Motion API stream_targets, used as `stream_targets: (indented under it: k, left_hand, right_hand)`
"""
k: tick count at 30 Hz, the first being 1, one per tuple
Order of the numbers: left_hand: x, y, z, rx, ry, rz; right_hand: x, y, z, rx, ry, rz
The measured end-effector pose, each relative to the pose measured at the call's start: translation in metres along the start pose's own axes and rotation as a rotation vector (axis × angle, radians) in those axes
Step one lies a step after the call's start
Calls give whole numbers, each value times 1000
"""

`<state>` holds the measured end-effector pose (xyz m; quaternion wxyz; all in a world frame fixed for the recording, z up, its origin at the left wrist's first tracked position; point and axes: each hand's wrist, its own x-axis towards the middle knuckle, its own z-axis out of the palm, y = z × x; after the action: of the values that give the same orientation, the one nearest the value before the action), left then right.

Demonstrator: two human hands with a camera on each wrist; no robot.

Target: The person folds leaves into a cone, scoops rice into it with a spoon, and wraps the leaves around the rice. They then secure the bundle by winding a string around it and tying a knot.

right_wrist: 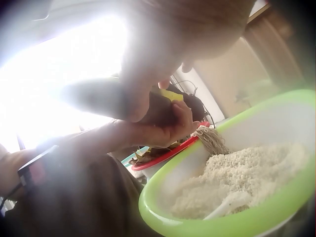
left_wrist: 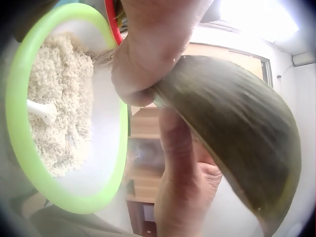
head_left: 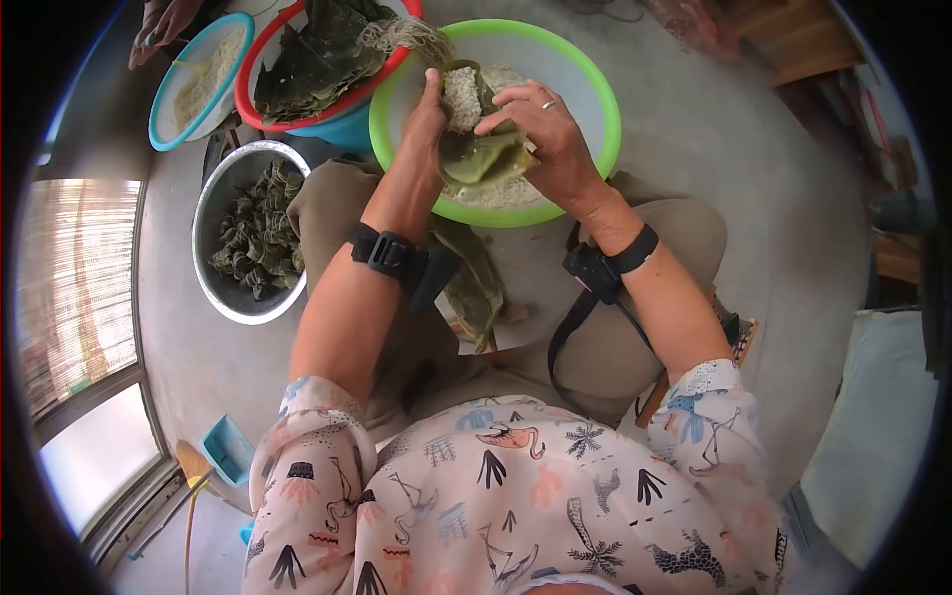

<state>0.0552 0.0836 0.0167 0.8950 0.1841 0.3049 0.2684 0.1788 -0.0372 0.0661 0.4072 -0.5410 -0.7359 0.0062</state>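
Both hands are up over the green basin (head_left: 612, 104), and the leaf cone (head_left: 478, 154) sits right between them, above the basin's near side. The left hand (head_left: 424, 111) wraps it from the left, fingers curled round its back, with the rice filling (head_left: 460, 95) showing at the open top. The right hand (head_left: 543, 134) comes in from the right, fingers bent over the leaf's free flap, so both hands are closed on the cone and neither is spread. The cone's long axis runs roughly away from the body, mouth toward the far rim. In the left wrist view the leaf curves down and right off the palm. Loose rice lies directly below, with a white spoon (left_wrist: 42, 111) in it. It's tight on the left: the red basin (head_left: 256, 55) of leaves and a string bundle (head_left: 409, 36) crowd the green rim there, and the metal basin (head_left: 198, 223) of wrapped parcels stands near the left knee. To the right is open floor. Spare leaves (head_left: 474, 288) lie on the lap, below the wrists.
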Motion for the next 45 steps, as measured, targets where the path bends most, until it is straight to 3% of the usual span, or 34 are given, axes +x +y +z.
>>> stream_targets:
  k: [2,4,5,6,8,12,14,15,17,25,27,29,30,32,36,45]
  left_hand:
    - [14,-16,-18,-135,-72,15]
    - [33,-32,-37,401,-501,614]
    - [12,-19,-17,-99,-274,121]
    - [4,-20,-12,-101,-279,120]
    - [-1,-24,-8,1187,-158,888]
    - [0,-26,-5,977,-194,741]
    - [-2,-24,-2,657,-302,572]
    - [-3,-25,-1,658,-304,574]
    - [-8,-25,8,-40,-293,243]
    - [-8,-24,17,-65,-222,389]
    - [-5,-26,13,-77,-202,418]
    - [-6,-28,11,594,-86,796]
    - [-5,-29,11,593,-84,799]
    - [-6,-28,19,-90,-108,507]
    - [0,-30,19,-119,-11,514]
    - [7,-33,12,-114,60,514]
  right_hand:
    - [-2,0,8,102,96,112]
    - [-2,2,14,200,196,220]
    - [-2,5,16,195,214,263]
    - [-2,8,18,189,232,305]
    - [0,9,22,267,256,384]
    - [5,8,26,441,315,590]
    - [8,9,26,402,330,576]
    - [8,10,28,368,340,567]
    - [9,14,31,320,351,533]
    - [23,9,34,273,364,548]
    - [27,10,35,19,389,464]
    - [29,7,31,-63,388,382]
    - [31,7,31,-142,391,300]
    - [28,8,34,-121,319,311]
    - [27,6,44,49,241,383]
    - [25,5,52,52,254,345]
